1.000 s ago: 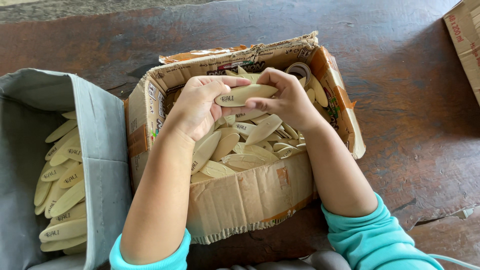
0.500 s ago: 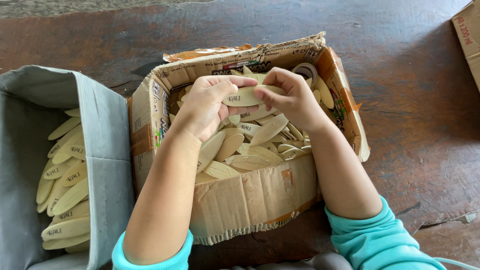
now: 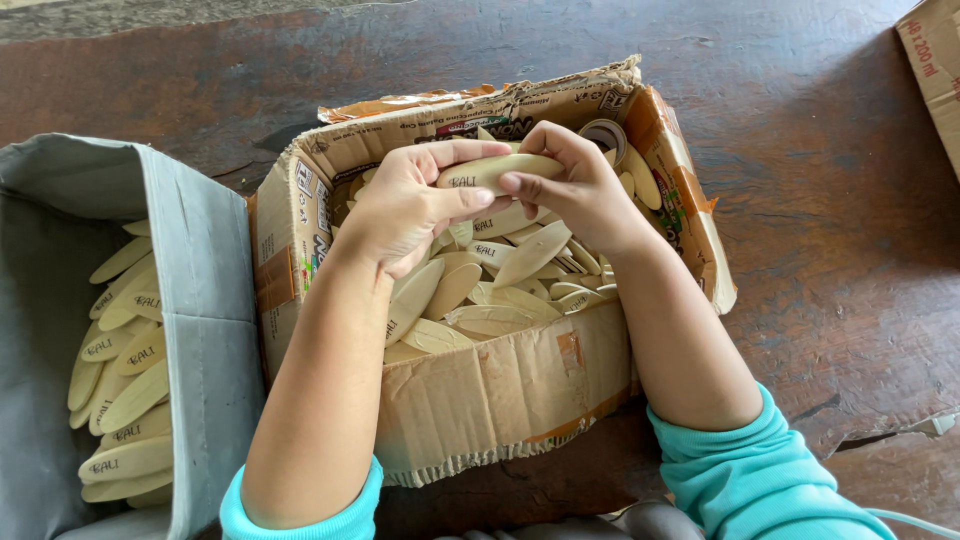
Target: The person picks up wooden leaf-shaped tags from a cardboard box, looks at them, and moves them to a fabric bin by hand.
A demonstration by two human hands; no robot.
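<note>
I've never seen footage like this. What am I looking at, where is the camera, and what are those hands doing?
There is no machine here: these are a person's two bare hands, filmed by a camera worn on the person's head and looking down. So the arms in turquoise sleeves enter from the bottom of the picture.

On the dark brown wooden table stands a torn brown cardboard box full of pale, flat, oval wooden pieces. To its left is a grey fabric bin holding more of the same pieces. Another cardboard box's corner shows at the top right.

The left hand and the right hand together hold one oval wooden piece above the torn box, each with its grip on one end. A roll of tape lies in the box's far corner.
</note>
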